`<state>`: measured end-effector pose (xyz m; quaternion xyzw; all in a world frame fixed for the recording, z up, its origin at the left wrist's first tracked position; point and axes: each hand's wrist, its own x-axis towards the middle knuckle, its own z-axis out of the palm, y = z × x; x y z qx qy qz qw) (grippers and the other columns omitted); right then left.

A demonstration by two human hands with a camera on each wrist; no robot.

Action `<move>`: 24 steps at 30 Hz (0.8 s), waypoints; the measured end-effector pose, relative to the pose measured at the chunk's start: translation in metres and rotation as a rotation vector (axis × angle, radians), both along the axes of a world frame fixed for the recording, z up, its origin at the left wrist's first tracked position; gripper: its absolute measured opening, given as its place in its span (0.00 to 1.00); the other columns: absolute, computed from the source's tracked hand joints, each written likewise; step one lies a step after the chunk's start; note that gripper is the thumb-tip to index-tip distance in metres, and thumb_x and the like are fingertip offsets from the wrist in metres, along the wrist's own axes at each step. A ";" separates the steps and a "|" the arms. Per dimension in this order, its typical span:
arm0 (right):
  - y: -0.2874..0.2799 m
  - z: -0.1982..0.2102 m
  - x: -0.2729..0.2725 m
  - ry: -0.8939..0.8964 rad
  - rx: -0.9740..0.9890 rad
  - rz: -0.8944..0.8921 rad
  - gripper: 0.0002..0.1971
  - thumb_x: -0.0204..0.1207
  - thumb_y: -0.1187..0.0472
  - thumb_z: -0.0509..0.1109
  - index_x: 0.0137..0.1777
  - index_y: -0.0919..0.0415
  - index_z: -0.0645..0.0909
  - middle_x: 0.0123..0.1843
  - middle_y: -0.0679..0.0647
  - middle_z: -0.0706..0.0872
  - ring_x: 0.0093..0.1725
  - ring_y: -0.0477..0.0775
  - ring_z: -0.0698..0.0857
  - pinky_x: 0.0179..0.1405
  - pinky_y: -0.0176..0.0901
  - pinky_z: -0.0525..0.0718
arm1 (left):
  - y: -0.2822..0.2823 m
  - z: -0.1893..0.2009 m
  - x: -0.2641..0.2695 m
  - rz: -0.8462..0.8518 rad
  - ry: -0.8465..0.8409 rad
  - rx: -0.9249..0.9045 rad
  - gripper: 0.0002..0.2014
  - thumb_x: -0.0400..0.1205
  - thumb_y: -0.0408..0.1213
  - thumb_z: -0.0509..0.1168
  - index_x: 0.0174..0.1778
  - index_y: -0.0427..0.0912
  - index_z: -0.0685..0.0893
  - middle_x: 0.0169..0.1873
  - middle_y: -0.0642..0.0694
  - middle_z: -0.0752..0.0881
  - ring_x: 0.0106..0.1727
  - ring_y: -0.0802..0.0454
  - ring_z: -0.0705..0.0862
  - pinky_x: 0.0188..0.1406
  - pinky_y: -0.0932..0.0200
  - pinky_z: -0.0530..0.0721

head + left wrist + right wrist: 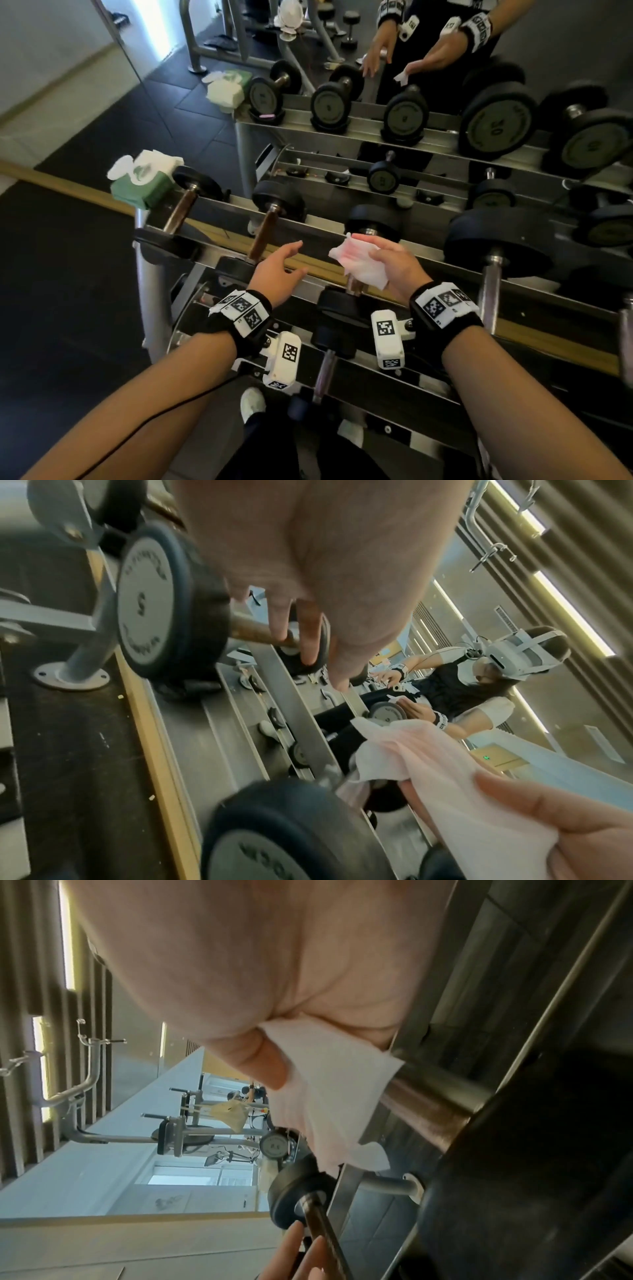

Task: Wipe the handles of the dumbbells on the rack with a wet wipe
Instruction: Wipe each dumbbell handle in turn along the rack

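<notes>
Right hand [394, 263] grasps wet wipe [356, 263] above third dumbbell's handle [354, 286], axis running away; left hand [277, 270] released, beside.

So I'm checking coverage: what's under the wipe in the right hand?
Under the wet wipe lies a dumbbell handle; only its near end shows. The rest is covered by the wipe and the right hand.
</notes>
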<state>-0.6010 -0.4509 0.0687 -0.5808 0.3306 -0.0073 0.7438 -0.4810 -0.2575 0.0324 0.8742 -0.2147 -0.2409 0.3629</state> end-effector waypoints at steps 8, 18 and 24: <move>-0.039 -0.038 -0.029 -0.100 0.044 -0.469 0.17 0.86 0.71 0.56 0.70 0.63 0.80 0.62 0.63 0.86 0.48 0.52 0.89 0.41 0.30 0.87 | -0.025 -0.021 -0.039 -0.051 0.216 0.030 0.38 0.73 0.58 0.76 0.80 0.57 0.71 0.76 0.53 0.76 0.76 0.51 0.74 0.71 0.55 0.74; -0.027 -0.066 0.006 0.026 -0.054 -0.316 0.18 0.89 0.64 0.55 0.76 0.61 0.76 0.65 0.51 0.83 0.60 0.45 0.84 0.60 0.23 0.78 | -0.029 -0.036 -0.028 -0.081 0.325 0.081 0.35 0.69 0.60 0.78 0.72 0.58 0.79 0.54 0.68 0.83 0.61 0.65 0.81 0.60 0.63 0.75; -0.011 -0.067 0.007 0.054 -0.026 -0.108 0.20 0.88 0.59 0.60 0.79 0.57 0.72 0.72 0.59 0.80 0.65 0.51 0.81 0.66 0.28 0.73 | -0.027 -0.042 -0.028 -0.066 0.309 0.075 0.31 0.68 0.61 0.78 0.67 0.58 0.83 0.56 0.65 0.86 0.59 0.67 0.81 0.60 0.63 0.76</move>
